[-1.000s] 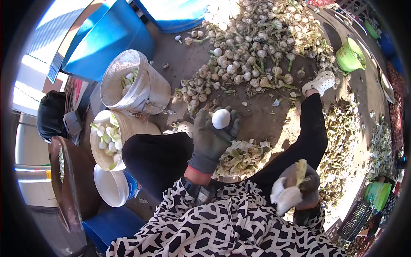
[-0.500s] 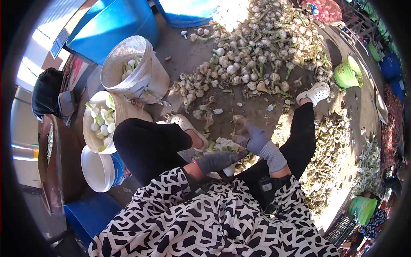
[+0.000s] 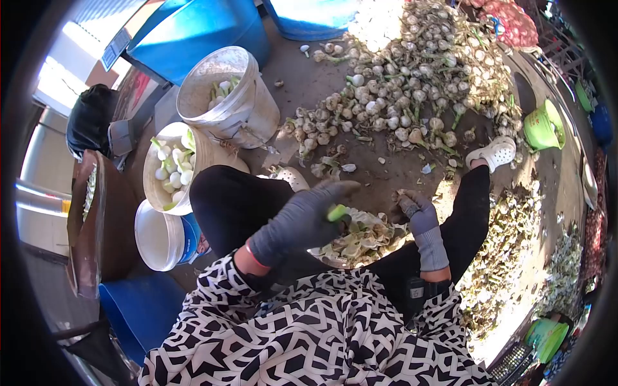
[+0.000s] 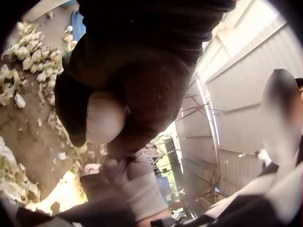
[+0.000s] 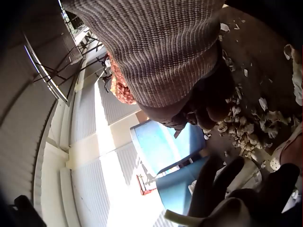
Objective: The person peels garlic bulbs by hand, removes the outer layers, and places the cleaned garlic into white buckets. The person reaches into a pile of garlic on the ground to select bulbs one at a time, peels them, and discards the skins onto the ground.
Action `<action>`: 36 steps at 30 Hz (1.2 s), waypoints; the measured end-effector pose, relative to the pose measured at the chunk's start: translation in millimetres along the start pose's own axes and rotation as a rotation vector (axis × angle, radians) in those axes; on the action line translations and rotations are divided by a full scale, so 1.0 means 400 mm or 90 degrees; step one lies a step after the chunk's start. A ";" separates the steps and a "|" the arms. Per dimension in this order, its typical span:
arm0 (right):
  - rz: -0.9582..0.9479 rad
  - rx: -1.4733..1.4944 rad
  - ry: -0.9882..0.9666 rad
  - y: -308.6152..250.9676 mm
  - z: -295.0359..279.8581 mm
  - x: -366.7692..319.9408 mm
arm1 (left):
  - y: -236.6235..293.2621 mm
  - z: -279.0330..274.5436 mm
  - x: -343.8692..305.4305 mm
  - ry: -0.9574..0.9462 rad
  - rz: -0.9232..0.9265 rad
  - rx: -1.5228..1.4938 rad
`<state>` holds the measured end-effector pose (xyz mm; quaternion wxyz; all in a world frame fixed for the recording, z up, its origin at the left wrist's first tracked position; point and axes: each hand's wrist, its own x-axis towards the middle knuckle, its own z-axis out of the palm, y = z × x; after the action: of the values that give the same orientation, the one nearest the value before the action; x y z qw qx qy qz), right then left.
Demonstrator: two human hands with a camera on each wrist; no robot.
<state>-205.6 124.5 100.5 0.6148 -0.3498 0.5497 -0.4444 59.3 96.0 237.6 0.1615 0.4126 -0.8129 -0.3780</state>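
Note:
A dark grey glove covers my left hand [image 3: 299,222], raised over my lap. Its fingers grip a garlic bulb [image 4: 105,118], pale and smooth in the left wrist view. The bulb's cut green stem [image 3: 336,212] pokes out beside the fingers in the head view. My right hand [image 3: 417,215], in a lighter grey glove with dirty fingertips, is apart from the left, above the right thigh. Its fingers look curled; I cannot tell whether they hold anything. Between my legs lies a heap of garlic peels [image 3: 364,241].
A large pile of unpeeled garlic [image 3: 412,90] covers the floor ahead. At left stand a bucket of peeled garlic [image 3: 149,186], a taller white bucket [image 3: 257,109] and a white-and-blue pail [image 3: 188,238]. More peels [image 3: 496,257] lie at right, near a green basin [image 3: 537,132].
The left hand first had the bulb on its palm, then came low to meet the right hand; now it is higher and apart. The right hand no longer shows the whitish piece.

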 end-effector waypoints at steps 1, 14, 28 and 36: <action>-0.020 0.009 -0.008 0.006 -0.003 0.009 | 0.030 -0.089 -0.016 0.100 0.040 0.044; -0.042 -0.239 -0.036 -0.107 0.137 0.184 | -0.390 -0.731 0.013 0.677 -0.031 0.543; 0.135 0.285 -0.368 0.081 0.441 0.580 | -0.663 -0.054 0.282 -0.043 -0.206 -0.862; 0.314 0.477 -0.366 0.092 0.521 0.596 | -0.766 -0.051 0.275 0.001 -0.202 -0.695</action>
<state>6.0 -96.5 11.0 0.9097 -0.0742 0.2287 -0.3385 172.4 -115.4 16.7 0.2929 0.3866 -0.4276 -0.7628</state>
